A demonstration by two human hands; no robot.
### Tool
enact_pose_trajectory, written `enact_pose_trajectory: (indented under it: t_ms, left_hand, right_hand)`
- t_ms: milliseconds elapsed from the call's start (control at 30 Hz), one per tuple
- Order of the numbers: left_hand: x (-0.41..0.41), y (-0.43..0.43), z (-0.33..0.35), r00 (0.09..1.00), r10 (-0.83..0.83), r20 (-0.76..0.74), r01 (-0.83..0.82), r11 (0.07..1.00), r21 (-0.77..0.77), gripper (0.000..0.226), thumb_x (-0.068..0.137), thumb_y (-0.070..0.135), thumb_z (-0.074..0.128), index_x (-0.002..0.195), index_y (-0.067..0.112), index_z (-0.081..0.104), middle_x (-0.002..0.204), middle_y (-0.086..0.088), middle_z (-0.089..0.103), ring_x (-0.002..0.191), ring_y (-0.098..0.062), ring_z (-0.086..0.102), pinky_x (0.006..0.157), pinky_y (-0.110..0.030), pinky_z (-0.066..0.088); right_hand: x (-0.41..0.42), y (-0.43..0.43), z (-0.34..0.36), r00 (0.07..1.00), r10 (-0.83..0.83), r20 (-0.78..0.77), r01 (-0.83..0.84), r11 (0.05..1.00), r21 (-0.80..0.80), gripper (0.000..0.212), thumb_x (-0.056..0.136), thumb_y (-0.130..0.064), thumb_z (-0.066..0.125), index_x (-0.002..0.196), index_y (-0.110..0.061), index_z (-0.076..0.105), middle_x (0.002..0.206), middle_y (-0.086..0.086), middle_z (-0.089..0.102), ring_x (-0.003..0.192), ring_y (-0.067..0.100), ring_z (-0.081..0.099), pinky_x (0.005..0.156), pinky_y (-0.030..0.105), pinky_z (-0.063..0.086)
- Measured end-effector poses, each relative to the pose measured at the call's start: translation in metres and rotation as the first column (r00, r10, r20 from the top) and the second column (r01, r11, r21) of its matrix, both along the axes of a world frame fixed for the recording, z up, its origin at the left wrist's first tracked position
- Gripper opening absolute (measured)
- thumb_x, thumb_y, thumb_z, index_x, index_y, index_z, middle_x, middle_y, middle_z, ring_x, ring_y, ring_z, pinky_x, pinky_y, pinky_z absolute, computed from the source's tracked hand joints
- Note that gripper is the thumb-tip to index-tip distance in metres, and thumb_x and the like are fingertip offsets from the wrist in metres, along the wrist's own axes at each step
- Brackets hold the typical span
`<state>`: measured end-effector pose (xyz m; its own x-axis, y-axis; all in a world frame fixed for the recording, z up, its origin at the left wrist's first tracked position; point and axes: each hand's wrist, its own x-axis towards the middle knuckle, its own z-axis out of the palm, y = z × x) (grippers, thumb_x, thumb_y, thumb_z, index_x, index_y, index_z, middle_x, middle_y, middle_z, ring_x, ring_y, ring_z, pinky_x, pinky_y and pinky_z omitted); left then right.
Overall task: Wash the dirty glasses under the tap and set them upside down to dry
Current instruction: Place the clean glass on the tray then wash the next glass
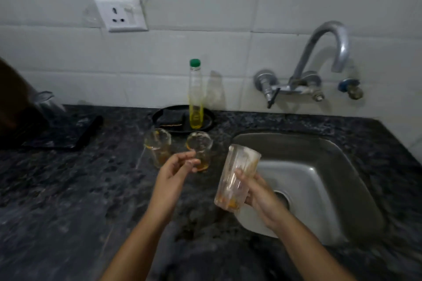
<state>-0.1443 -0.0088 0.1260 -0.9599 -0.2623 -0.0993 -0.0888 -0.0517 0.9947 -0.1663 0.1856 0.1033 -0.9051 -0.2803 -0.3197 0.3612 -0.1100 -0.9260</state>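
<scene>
Head view recorded three dirty glasses: one glass [239,159] clamped in right hand [260,198]; two standing glasses [157,146] [200,143] beside left hand [175,171], fingers apart.

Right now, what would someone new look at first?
The tall dirty glass with orange gunk, held in the right hand at the left edge of the sink. Next, two more dirty glasses standing on the dark counter by the left hand, and the green-capped bottle of yellow liquid behind them.
</scene>
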Motion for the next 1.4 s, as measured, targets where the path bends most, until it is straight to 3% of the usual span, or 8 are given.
enact_pose_trajectory:
  t_ms: [233,367,533,633,800,1033,1200,1400]
  left_hand:
    - [-0.089,0.138,0.003,0.994,-0.099,-0.05,0.09,0.984,-0.157,0.016,0.095,0.006,0.056,0.104,0.019,0.062,0.105,-0.006,0.068,0.084,-0.011,0.061,0.069,-0.012,0.046]
    - [-0.151,0.189,0.021,0.999,-0.036,-0.018,0.028,0.948,-0.316,0.033,0.096,0.024,0.056,0.128,0.016,0.052,0.114,0.0,0.062,0.106,-0.02,0.061,0.094,-0.036,0.048]
    - [-0.194,0.224,0.047,0.997,0.035,0.076,0.014,0.828,-0.561,0.052,0.101,0.043,0.04,0.139,0.008,0.039,0.126,-0.016,0.057,0.103,-0.032,0.059,0.082,-0.035,0.039]
    - [-0.211,0.222,0.042,0.987,0.11,0.118,-0.017,0.797,-0.603,0.058,0.104,0.043,0.025,0.126,-0.003,0.053,0.123,-0.025,0.06,0.109,-0.04,0.057,0.086,-0.04,0.043]
    - [-0.219,0.212,0.035,0.989,0.115,0.096,-0.025,0.755,-0.655,0.07,0.102,0.052,0.019,0.096,-0.003,0.062,0.098,-0.027,0.065,0.083,-0.033,0.057,0.072,-0.038,0.043]
    - [-0.23,0.199,0.037,0.98,0.115,0.163,-0.004,0.829,-0.559,0.042,0.107,0.025,0.027,0.133,0.001,0.05,0.114,-0.025,0.061,0.092,-0.031,0.058,0.078,-0.033,0.044]
    - [-0.228,0.194,0.035,0.984,0.096,0.147,-0.071,0.983,-0.171,0.054,0.105,0.045,0.018,0.083,0.007,0.05,0.09,-0.019,0.063,0.093,-0.038,0.068,0.092,-0.049,0.054]
    - [-0.202,0.187,0.011,0.964,-0.188,0.188,0.217,0.965,-0.145,0.045,0.103,0.049,0.025,0.125,0.017,0.047,0.118,-0.008,0.061,0.105,-0.02,0.058,0.092,-0.035,0.043]
  right_hand:
    - [-0.04,0.131,0.003,0.994,-0.102,-0.043,0.102,0.995,0.013,0.031,0.085,-0.034,0.062,0.115,-0.028,0.057,0.106,-0.001,0.07,0.098,0.017,0.068,0.078,0.033,0.056]
    - [-0.064,0.175,0.002,0.987,-0.135,-0.092,0.141,0.988,0.059,0.044,0.085,-0.034,0.066,0.126,-0.026,0.052,0.116,-0.006,0.064,0.104,0.008,0.061,0.075,0.024,0.05]
    - [-0.09,0.201,-0.008,0.988,-0.113,-0.106,0.125,0.986,0.112,0.061,0.077,-0.036,0.075,0.131,-0.025,0.047,0.12,-0.006,0.063,0.106,0.008,0.061,0.078,0.024,0.05]
    - [-0.094,0.205,-0.013,0.985,-0.101,-0.141,0.125,0.977,0.172,0.06,0.074,-0.033,0.079,0.124,-0.028,0.047,0.115,-0.009,0.063,0.105,0.007,0.06,0.086,0.026,0.049]
    - [-0.1,0.203,-0.021,0.98,-0.054,-0.191,0.107,0.954,0.28,0.059,0.069,-0.035,0.082,0.116,-0.035,0.046,0.117,-0.009,0.062,0.107,0.007,0.059,0.097,0.033,0.048]
    - [-0.11,0.186,-0.021,0.977,-0.02,-0.21,0.09,0.94,0.328,0.063,0.069,-0.035,0.082,0.119,-0.033,0.044,0.119,-0.008,0.061,0.11,0.01,0.058,0.1,0.037,0.047]
    - [-0.119,0.172,-0.021,0.977,-0.02,-0.212,0.093,0.935,0.341,0.063,0.068,-0.034,0.083,0.119,-0.032,0.044,0.119,-0.008,0.062,0.111,0.012,0.058,0.101,0.039,0.047]
    - [-0.119,0.163,-0.019,0.971,-0.052,-0.235,0.122,0.946,0.299,0.066,0.065,-0.021,0.086,0.118,-0.031,0.049,0.119,-0.006,0.063,0.111,0.013,0.06,0.098,0.035,0.048]
